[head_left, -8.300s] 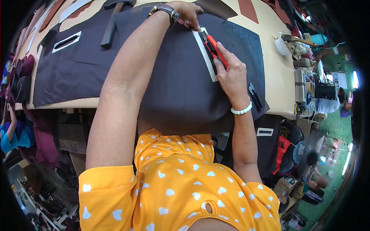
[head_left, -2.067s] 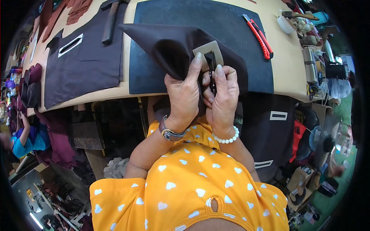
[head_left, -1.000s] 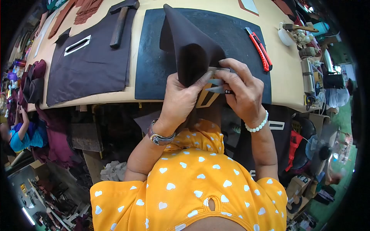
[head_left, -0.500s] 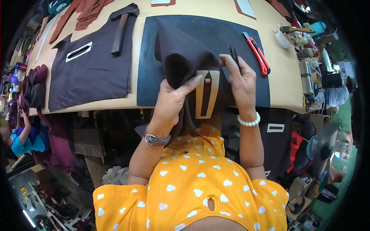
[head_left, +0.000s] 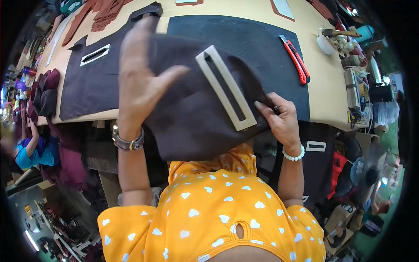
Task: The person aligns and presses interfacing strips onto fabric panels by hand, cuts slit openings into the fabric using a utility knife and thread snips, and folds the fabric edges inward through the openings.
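Note:
A dark brown leather piece (head_left: 183,118) spreads over the table's front edge, its right side raised. On it lies a pale rectangular frame (head_left: 222,83) around a long dark slot, slanting down to the right. My left hand (head_left: 142,76), blurred, is over the leather's left part with thumb and fingers apart, holding nothing. At the lower right, my right hand (head_left: 281,118) pinches the leather's edge; a small black tool end (head_left: 276,110) shows between its fingers. A red utility knife (head_left: 295,60) rests on the black cutting mat (head_left: 262,48).
Another dark piece with a pale slot frame (head_left: 94,55) lies left on the table (head_left: 327,87). The hammer is mostly hidden behind my left hand. A white cup with a brush (head_left: 325,43) stands at right. A co-worker in blue (head_left: 37,153) is at far left.
My left hand has let go of the leather and moved left with its fingers spread. The leather has unfolded flatter. My right hand has come down onto its right edge.

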Action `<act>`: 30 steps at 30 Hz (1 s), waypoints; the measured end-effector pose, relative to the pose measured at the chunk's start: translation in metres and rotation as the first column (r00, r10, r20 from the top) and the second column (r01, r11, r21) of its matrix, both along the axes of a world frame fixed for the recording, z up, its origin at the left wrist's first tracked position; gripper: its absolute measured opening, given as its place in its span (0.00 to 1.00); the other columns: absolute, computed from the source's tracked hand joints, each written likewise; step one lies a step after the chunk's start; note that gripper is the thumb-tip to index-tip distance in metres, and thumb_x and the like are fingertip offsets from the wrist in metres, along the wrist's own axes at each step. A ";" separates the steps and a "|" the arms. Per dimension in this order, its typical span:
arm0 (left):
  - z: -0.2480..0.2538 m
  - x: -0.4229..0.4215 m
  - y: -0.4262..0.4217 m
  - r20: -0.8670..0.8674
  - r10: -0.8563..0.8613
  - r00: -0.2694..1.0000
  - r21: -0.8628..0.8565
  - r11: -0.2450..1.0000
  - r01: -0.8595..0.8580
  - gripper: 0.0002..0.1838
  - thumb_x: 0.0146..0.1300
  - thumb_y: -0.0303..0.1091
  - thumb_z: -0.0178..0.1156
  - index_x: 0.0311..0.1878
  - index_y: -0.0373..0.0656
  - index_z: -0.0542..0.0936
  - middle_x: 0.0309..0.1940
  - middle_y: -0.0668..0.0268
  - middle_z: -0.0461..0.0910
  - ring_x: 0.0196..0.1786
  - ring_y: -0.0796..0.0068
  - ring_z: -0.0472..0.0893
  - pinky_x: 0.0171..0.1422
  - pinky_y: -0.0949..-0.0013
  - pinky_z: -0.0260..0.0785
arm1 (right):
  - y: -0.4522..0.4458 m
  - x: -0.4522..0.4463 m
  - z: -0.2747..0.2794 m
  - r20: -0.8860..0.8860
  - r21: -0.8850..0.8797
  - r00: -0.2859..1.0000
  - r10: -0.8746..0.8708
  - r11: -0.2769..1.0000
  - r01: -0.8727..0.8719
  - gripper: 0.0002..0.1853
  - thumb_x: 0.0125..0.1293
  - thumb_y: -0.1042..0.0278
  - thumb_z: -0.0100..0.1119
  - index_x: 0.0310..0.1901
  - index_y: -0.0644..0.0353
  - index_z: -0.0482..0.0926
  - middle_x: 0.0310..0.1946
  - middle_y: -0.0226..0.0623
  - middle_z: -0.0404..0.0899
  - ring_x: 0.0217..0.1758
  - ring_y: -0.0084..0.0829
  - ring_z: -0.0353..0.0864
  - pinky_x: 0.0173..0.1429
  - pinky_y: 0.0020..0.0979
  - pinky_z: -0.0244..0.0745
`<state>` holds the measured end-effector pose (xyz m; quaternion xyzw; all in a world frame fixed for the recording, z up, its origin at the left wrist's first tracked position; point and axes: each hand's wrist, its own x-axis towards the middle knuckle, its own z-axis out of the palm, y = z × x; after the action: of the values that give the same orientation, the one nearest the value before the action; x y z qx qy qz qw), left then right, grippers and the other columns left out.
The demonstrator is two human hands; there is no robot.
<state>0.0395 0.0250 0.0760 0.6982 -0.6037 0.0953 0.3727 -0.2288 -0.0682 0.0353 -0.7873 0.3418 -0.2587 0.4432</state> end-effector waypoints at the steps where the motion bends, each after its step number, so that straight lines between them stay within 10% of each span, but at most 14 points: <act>1: 0.016 -0.006 -0.008 0.072 -0.215 0.974 0.108 0.972 0.206 0.48 0.41 0.41 0.74 0.66 0.39 0.62 0.64 0.50 0.63 0.70 0.56 0.59 0.72 0.62 0.49 | -0.001 0.007 0.011 0.000 -0.031 0.995 0.104 0.994 -0.104 0.03 0.57 0.78 0.60 0.32 0.67 0.77 0.18 0.35 0.73 0.22 0.21 0.67 0.29 0.24 0.66; 4: 0.035 -0.028 -0.031 0.077 -0.694 0.716 0.413 0.676 0.611 0.41 0.42 0.46 0.72 0.61 0.43 0.69 0.58 0.53 0.70 0.66 0.54 0.63 0.68 0.64 0.54 | 0.001 0.021 0.034 0.012 -0.147 0.936 0.353 0.926 -0.348 0.03 0.55 0.78 0.61 0.32 0.66 0.78 0.19 0.38 0.74 0.20 0.30 0.70 0.29 0.25 0.67; 7: 0.070 -0.051 -0.061 -0.384 -0.730 0.565 0.809 0.028 0.587 0.27 0.46 0.44 0.70 0.48 0.40 0.78 0.43 0.52 0.79 0.54 0.58 0.74 0.57 0.64 0.64 | 0.003 0.028 0.048 0.094 -0.280 0.904 0.418 0.882 -0.379 0.03 0.54 0.77 0.63 0.32 0.63 0.79 0.21 0.39 0.75 0.21 0.34 0.73 0.28 0.27 0.68; 8: 0.073 -0.052 -0.064 -0.435 -0.699 0.567 0.818 -0.044 0.574 0.18 0.51 0.42 0.67 0.36 0.37 0.80 0.31 0.53 0.79 0.39 0.61 0.78 0.43 0.64 0.67 | 0.003 0.029 0.057 0.124 -0.305 0.914 0.386 0.892 -0.335 0.04 0.54 0.76 0.64 0.32 0.62 0.80 0.21 0.38 0.75 0.22 0.32 0.73 0.28 0.27 0.68; 11: 0.069 -0.016 -0.067 -0.484 -0.586 0.650 0.833 -0.081 0.547 0.16 0.53 0.40 0.66 0.38 0.36 0.80 0.32 0.53 0.80 0.34 0.64 0.78 0.40 0.66 0.68 | -0.005 0.021 0.050 0.333 -0.233 0.933 0.135 0.971 -0.058 0.06 0.59 0.70 0.62 0.36 0.62 0.81 0.22 0.31 0.75 0.21 0.20 0.70 0.25 0.20 0.63; 14: 0.073 0.072 -0.032 -0.331 -0.311 0.891 0.752 0.484 0.448 0.16 0.54 0.35 0.64 0.43 0.33 0.79 0.35 0.61 0.82 0.40 0.75 0.77 0.47 0.69 0.69 | -0.018 0.009 0.023 0.577 0.170 0.784 -0.228 0.973 0.158 0.12 0.67 0.63 0.54 0.42 0.64 0.80 0.24 0.27 0.72 0.20 0.13 0.63 0.22 0.16 0.55; 16: 0.081 0.154 0.000 -0.053 -0.082 0.995 0.728 0.679 0.094 0.19 0.58 0.38 0.60 0.47 0.33 0.78 0.40 0.57 0.81 0.41 0.72 0.77 0.46 0.68 0.69 | -0.029 -0.002 0.008 0.587 0.309 0.739 -0.330 0.935 0.173 0.17 0.71 0.59 0.47 0.46 0.66 0.78 0.25 0.26 0.71 0.19 0.09 0.58 0.21 0.13 0.50; 19: 0.098 0.273 0.066 0.715 0.235 0.659 0.487 0.509 -0.710 0.19 0.54 0.40 0.62 0.39 0.30 0.79 0.34 0.49 0.81 0.39 0.60 0.81 0.43 0.61 0.71 | -0.031 -0.009 -0.015 0.481 0.338 0.773 -0.414 0.901 0.272 0.20 0.72 0.56 0.42 0.50 0.65 0.75 0.26 0.26 0.71 0.18 0.09 0.54 0.20 0.14 0.47; 22: 0.086 0.257 0.085 0.573 0.387 0.722 0.571 0.443 -0.691 0.18 0.52 0.39 0.63 0.35 0.30 0.80 0.34 0.45 0.80 0.38 0.55 0.81 0.43 0.58 0.71 | -0.027 -0.016 -0.036 0.374 0.392 0.816 -0.441 0.872 0.292 0.18 0.72 0.58 0.43 0.51 0.64 0.75 0.25 0.24 0.69 0.18 0.08 0.55 0.20 0.13 0.46; 25: 0.036 0.197 0.058 -0.129 0.440 0.889 0.806 0.568 -0.164 0.19 0.53 0.38 0.64 0.40 0.30 0.78 0.32 0.61 0.81 0.34 0.71 0.77 0.38 0.66 0.69 | -0.023 -0.015 -0.039 0.361 0.436 0.818 -0.447 0.857 0.275 0.16 0.72 0.61 0.45 0.51 0.63 0.75 0.24 0.23 0.69 0.19 0.09 0.56 0.20 0.13 0.49; 27: 0.018 0.107 0.028 -0.645 0.361 0.674 0.579 0.806 0.122 0.16 0.53 0.37 0.65 0.36 0.32 0.77 0.32 0.64 0.79 0.34 0.78 0.76 0.37 0.71 0.68 | -0.017 -0.010 -0.032 0.381 0.480 0.802 -0.460 0.840 0.253 0.15 0.72 0.61 0.46 0.51 0.63 0.74 0.25 0.24 0.70 0.20 0.09 0.58 0.21 0.13 0.51; 30: -0.021 0.004 -0.011 -0.952 0.125 0.279 0.182 0.965 0.190 0.13 0.53 0.33 0.67 0.39 0.39 0.77 0.36 0.65 0.80 0.36 0.78 0.79 0.43 0.73 0.73 | 0.011 0.012 -0.008 0.458 0.439 0.803 -0.382 0.883 0.169 0.15 0.72 0.62 0.45 0.51 0.62 0.74 0.27 0.25 0.72 0.20 0.09 0.60 0.22 0.13 0.55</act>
<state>0.0436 0.0138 0.0552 0.6444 -0.2797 -0.4307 0.5666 -0.2168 -0.0570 0.0275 -0.5247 0.3612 -0.4586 0.6196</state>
